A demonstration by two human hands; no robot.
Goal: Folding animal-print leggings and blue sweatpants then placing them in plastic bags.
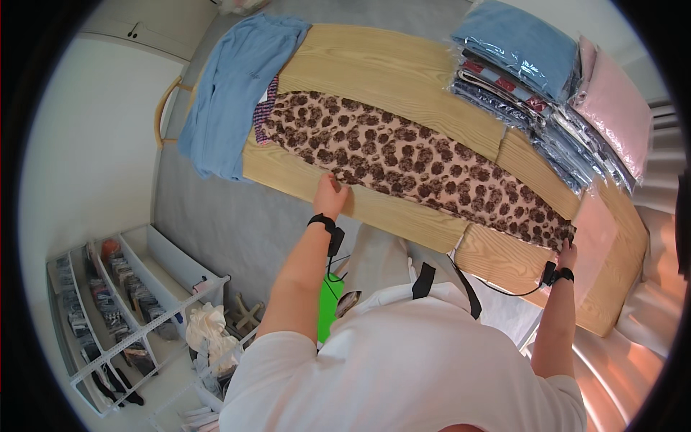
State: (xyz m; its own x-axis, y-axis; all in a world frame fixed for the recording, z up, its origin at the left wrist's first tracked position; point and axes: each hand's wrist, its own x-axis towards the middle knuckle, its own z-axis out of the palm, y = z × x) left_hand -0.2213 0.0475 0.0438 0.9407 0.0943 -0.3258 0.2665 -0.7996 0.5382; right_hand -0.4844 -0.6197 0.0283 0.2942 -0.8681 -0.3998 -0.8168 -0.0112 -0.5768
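A long pink garment with dark brown leopard spots, which looks like trousers folded lengthwise, lies flat and slanting across the wooden table. Its narrow end points to the right, toward me. My left hand is closed at the near edge of the garment, its fingertips pinching the cloth there. At the narrow right end, my right hand grips the hem, partly hidden by its own fingers. Under the wide left end shows a strip of red and blue knit with a white label. A light blue garment drapes over the table's left end.
Clear-bagged folded clothes are stacked at the far right, beside a pink bagged one. A pale pink sheet lies near my right hand. Lower left stands a white divided rack with small packets. Black straps and cables hang from both wrists.
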